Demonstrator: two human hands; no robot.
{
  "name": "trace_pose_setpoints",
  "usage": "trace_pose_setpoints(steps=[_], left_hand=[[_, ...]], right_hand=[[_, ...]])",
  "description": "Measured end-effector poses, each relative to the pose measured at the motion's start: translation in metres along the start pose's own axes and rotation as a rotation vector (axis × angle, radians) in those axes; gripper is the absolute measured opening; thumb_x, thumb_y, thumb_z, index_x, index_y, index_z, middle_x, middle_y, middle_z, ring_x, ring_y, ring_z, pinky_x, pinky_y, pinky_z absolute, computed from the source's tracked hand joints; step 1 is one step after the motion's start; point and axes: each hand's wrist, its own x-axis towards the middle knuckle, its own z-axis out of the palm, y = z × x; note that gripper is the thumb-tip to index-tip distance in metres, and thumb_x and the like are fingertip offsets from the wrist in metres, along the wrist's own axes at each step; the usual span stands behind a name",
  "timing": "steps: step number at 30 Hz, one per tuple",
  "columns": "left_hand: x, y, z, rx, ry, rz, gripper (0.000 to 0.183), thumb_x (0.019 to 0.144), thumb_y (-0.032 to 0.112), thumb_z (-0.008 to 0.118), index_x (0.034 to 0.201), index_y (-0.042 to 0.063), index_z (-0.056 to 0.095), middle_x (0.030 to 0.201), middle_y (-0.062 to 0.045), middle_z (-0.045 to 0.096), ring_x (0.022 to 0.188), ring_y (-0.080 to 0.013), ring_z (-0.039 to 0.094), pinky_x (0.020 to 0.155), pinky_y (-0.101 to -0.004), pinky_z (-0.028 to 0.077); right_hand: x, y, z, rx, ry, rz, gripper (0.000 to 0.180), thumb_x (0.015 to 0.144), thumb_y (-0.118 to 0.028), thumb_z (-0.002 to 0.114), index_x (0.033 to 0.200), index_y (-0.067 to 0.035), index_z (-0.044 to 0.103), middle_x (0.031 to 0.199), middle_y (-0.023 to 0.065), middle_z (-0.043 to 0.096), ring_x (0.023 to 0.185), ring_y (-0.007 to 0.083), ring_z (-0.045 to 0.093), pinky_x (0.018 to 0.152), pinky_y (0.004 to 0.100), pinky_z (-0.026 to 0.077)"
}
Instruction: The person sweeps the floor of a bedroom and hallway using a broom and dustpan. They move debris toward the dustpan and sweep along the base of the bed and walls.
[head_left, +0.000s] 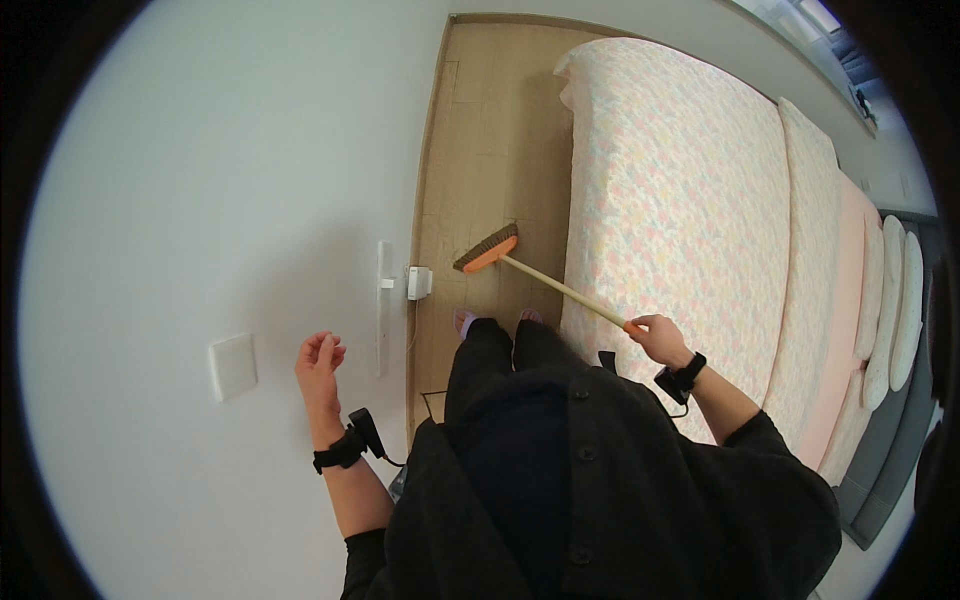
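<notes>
My right hand (660, 339) grips the orange end of a broom's pale handle. The broom (491, 250) slants down to the left, its orange head and dark bristles at the wooden floor (480, 165), ahead of my feet. My left hand (321, 362) is raised at the left, in front of the white wall, its fingers curled loosely with nothing visible in them. Each wrist wears a black strap with a small device.
A bed with a floral cover (675, 187) runs along the right, with pillows (892, 300) at its far right. On the left wall are a switch plate (234, 367) and a white vertical strip (382, 307). Beside the strip, a white box (418, 283) with a cable sits near the floor's edge.
</notes>
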Motion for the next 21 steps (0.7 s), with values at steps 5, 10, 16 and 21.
trace_pose_setpoints(steps=[5,10,16,21], left_hand=[[-0.014,0.011,-0.001,0.073,0.020,-0.033,0.018,0.087,0.017,0.059,0.099,0.005,0.058,0.089,-0.005,0.062,0.076,-0.0122,0.059,0.073,-0.0261,0.050],[-0.010,0.014,0.001,0.072,-0.068,0.033,0.017,0.087,0.017,0.060,0.099,0.005,0.058,0.089,-0.005,0.062,0.076,-0.0123,0.059,0.073,-0.0262,0.050],[-0.012,0.004,0.002,0.125,-0.170,0.018,0.018,0.087,0.016,0.059,0.099,0.003,0.058,0.089,-0.005,0.062,0.076,-0.0130,0.059,0.074,-0.0265,0.049],[-0.009,-0.015,-0.012,0.101,-0.244,0.037,0.018,0.087,0.016,0.058,0.098,0.002,0.058,0.090,-0.006,0.062,0.077,-0.0133,0.059,0.073,-0.0261,0.047]], right_hand=[[-0.019,0.007,0.001,0.230,0.089,0.038,0.037,0.084,-0.038,0.058,0.097,-0.004,0.067,0.079,0.0186,0.065,0.073,0.0309,0.064,0.066,0.0376,0.049],[0.059,-0.012,0.013,0.208,0.227,-0.108,0.035,0.086,-0.037,0.053,0.097,-0.005,0.066,0.084,0.0202,0.064,0.080,0.0349,0.062,0.071,0.0396,0.048],[0.142,-0.055,0.032,0.182,0.239,0.004,0.031,0.086,-0.027,0.050,0.091,-0.001,0.066,0.082,0.0228,0.063,0.077,0.0360,0.062,0.069,0.0409,0.050],[0.114,-0.049,0.096,0.200,0.090,0.152,0.032,0.087,-0.025,0.048,0.085,0.003,0.065,0.081,0.0247,0.063,0.078,0.0374,0.062,0.070,0.0432,0.049]])
